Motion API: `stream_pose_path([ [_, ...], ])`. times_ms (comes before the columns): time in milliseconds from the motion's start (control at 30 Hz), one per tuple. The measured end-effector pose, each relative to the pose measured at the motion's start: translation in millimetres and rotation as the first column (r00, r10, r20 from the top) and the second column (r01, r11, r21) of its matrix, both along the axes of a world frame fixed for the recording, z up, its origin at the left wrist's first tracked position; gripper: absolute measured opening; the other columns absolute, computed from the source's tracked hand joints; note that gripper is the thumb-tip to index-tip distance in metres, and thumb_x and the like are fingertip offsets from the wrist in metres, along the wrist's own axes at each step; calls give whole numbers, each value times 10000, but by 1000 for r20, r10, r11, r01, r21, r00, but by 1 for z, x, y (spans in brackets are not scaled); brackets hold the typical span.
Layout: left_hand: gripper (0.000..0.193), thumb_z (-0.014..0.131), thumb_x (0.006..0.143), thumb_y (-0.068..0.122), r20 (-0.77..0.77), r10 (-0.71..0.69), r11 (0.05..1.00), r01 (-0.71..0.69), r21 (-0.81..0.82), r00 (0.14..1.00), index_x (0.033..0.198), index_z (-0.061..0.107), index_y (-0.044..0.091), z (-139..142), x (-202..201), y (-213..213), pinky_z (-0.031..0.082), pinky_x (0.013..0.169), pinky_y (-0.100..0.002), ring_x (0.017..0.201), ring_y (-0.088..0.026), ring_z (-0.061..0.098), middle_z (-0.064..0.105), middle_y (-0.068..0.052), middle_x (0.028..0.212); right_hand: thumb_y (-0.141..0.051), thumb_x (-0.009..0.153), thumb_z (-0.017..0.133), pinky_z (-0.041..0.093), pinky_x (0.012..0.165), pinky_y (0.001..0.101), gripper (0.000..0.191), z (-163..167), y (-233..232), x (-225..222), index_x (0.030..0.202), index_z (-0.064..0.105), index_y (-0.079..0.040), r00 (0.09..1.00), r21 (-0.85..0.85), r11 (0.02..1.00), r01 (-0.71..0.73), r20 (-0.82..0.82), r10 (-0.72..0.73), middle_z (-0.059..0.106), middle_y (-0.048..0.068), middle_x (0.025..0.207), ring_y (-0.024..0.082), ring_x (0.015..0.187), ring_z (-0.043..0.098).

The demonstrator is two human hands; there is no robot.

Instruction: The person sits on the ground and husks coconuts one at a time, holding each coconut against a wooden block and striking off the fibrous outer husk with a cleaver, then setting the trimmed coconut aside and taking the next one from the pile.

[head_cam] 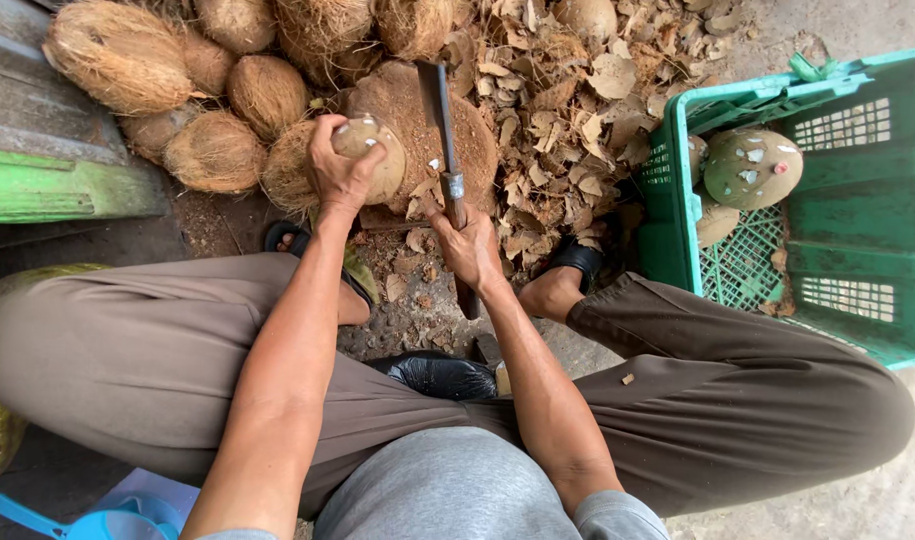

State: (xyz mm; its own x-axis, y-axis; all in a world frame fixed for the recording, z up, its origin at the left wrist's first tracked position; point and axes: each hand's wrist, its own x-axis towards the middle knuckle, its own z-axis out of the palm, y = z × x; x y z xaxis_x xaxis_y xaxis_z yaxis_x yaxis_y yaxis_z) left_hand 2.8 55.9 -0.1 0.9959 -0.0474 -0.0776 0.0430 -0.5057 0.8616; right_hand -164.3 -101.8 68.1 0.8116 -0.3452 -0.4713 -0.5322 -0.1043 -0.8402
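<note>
head view: the left hand (340, 172) has its fingers clamped over a coconut (376, 155), steadying it on the stump (418, 120). the right hand (468, 250) wraps the cleaver (443, 125), blade raised beside it. shelled coconuts (753, 165) lie in the crate (858, 250); husks (558, 110) litter the ground.

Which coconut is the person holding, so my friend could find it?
Look at the round wooden block beside the hairy coconut pile. The left hand steadies one coconut there. It alone is smooth and pale, not hairy brown.
</note>
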Motion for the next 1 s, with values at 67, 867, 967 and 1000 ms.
stream_pose_path([
  [67, 545, 740, 675, 506, 138, -66, 996, 58, 63, 988, 1076, 583, 172, -1, -2, 2, 487, 728, -438, 911, -233, 628, 621, -63, 994, -410, 993, 675, 438, 409, 306, 429, -9, 11, -2, 734, 523, -104, 1000, 41, 999, -9, 5, 8, 554, 20, 594, 108, 457, 507],
  [867, 390, 627, 881, 521, 189, 43, 996, -56, 63, 981, 1032, 605, 162, -8, -7, -9, 513, 732, -415, 839, -204, 632, 641, -47, 951, -310, 996, 670, 370, 395, 322, 407, -25, 21, -2, 689, 494, -108, 983, 166, 980, 113, 129, -135, 511, 10, 568, 120, 442, 444],
  [967, 406, 623, 876, 535, 149, 32, 995, -46, 89, 988, 1053, 612, 169, -9, -8, -8, 502, 717, -422, 848, -197, 628, 645, -47, 947, -324, 953, 679, 416, 383, 340, 357, -31, 29, -2, 693, 549, -117, 984, 187, 972, 142, 83, -160, 538, 21, 580, 134, 432, 467],
  [1000, 413, 624, 868, 535, 144, 34, 992, -51, 117, 989, 1060, 618, 170, -9, -8, -7, 494, 706, -425, 858, -195, 628, 655, -45, 951, -331, 932, 674, 447, 377, 341, 319, -34, 31, -2, 703, 583, -128, 989, 171, 977, 131, 51, -141, 558, 19, 589, 134, 428, 486],
])
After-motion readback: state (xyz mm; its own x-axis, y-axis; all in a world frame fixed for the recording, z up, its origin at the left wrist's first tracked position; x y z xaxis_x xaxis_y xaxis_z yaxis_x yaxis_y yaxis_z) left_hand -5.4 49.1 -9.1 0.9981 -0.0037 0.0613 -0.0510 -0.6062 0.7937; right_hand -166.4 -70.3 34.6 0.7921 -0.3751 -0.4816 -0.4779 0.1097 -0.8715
